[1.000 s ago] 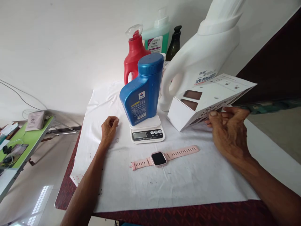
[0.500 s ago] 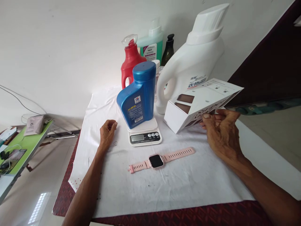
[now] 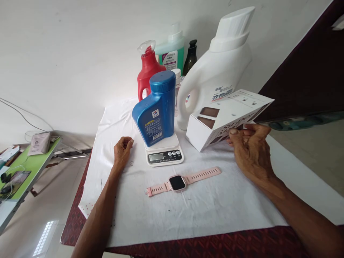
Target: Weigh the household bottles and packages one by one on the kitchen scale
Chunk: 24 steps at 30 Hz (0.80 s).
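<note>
My left hand (image 3: 123, 150) rests on the white cloth with its fingers curled in and nothing visible in them. To its right stands a white kitchen scale (image 3: 165, 156), and a blue bottle (image 3: 158, 114) sits upright on its platform. My right hand (image 3: 249, 152) has its thumb and fingers against the near side of a white printed box (image 3: 228, 116), which is tilted; some fingertips are hidden. A pink smartwatch (image 3: 177, 182) lies flat with its strap spread out, in front of the scale, between my forearms.
Behind the scale stand a red bottle (image 3: 149, 71), a green jug (image 3: 176, 44), a dark pump bottle (image 3: 190, 59) and a large white detergent jug (image 3: 215, 68). The wall (image 3: 67, 46) is close behind. A green table (image 3: 37, 157) stands at the left.
The whole view has shifted slightly. Both hands and the box keep nearly the same places relative to the scale and the watch.
</note>
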Tool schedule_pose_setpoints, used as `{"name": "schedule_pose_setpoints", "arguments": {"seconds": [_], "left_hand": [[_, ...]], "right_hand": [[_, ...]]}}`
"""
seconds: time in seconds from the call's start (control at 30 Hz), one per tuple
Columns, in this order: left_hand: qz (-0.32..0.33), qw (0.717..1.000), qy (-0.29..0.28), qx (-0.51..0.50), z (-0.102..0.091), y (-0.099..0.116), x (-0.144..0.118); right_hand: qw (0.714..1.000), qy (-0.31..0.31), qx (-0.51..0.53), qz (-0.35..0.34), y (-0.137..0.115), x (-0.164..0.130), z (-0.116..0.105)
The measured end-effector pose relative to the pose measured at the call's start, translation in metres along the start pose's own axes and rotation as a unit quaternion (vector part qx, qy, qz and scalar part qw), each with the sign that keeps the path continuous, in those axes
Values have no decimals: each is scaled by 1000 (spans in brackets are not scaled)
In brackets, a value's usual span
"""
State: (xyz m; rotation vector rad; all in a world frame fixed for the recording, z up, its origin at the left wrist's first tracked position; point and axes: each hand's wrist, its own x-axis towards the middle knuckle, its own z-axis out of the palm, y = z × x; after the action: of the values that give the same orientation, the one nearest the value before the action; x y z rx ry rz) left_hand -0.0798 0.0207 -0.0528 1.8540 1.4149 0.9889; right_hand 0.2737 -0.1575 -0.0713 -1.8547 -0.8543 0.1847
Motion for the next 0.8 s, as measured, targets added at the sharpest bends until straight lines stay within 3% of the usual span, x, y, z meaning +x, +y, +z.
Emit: {"name": "schedule_pose_setpoints", "arguments": {"seconds": [0.17, 0.27, 0.37, 0.5, 0.6, 0.8], "left_hand": [[26, 998, 14, -58, -8, 17, -1], [125, 988, 15, -92, -16, 53, 2], [214, 973, -33, -85, -14, 99, 4], [222, 972, -51, -54, 2, 142, 7], [194, 980, -15, -37, 11, 151, 10], [145, 987, 18, -73, 14, 143, 13]], "right_hand": [[1000, 10, 10, 1, 2, 1, 1], [1000, 9, 18, 4, 1, 1, 1], [1000, 11, 28, -2, -3, 1, 0], [999, 7, 41, -6, -9, 0, -2], [999, 18, 48, -18, -12, 0, -3], [998, 28, 57, -22, -9, 1, -2]]}}
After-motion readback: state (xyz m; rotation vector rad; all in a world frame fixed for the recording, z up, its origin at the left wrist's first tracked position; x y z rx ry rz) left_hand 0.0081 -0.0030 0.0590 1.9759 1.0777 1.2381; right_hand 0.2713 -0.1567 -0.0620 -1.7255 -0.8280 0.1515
